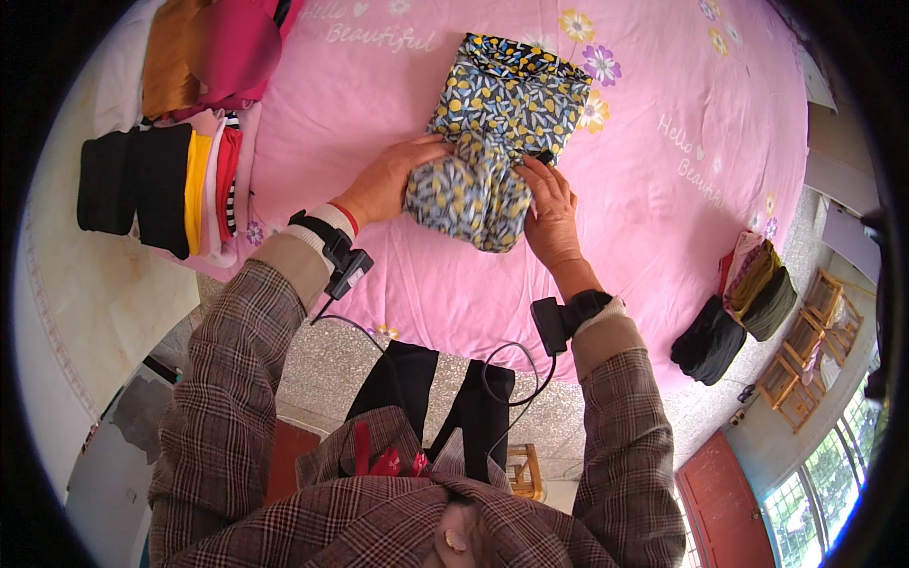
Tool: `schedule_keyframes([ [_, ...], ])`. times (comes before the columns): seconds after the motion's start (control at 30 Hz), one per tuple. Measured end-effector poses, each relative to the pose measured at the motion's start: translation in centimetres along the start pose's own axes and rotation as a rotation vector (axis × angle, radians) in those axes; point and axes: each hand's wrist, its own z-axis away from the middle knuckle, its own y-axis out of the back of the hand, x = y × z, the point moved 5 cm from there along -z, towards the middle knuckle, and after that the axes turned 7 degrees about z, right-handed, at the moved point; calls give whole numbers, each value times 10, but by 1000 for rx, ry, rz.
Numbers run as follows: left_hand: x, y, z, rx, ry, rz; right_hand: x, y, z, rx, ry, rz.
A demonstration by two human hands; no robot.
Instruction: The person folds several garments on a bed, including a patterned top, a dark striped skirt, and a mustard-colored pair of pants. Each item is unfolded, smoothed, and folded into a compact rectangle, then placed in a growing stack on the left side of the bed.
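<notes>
A patterned garment point(511, 99), dark with yellow, white and blue marks, lies partly folded on the pink bedsheet point(341, 113). Its nearer part is bunched up and blurred. My left hand point(398, 174) holds the left side of this bunched part, with the thumb hidden from sight. On the opposite side, my right hand point(550, 209) grips the cloth, fingers bent over its right edge. A small black piece shows by the right fingertips; what it is, I cannot tell.
Folded clothes point(167, 188) are stacked at the bed's left edge, beside more folded fabric point(167, 57) farther back. Another small pile of folded clothes point(756, 291) sits at the right edge. Cables point(511, 401) hang from both wrist devices. A wooden stool point(524, 472) stands below.
</notes>
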Motion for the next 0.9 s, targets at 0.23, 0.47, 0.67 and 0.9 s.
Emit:
schedule_keyframes([
  [0.23, 4, -16, 20, 329, 525, 349, 24, -15, 45, -3, -687, -928],
  [0.47, 7, -29, 30, 541, 688, 239, 2, 6, 44, 210, -743, -562],
  [0.67, 53, -27, 8, 458, 91, -233, -77, 5, -6, 146, 22, -3],
  [0.9, 9, -42, 7, 311, 205, -489, -38, -34, -16, -24, -179, 381],
])
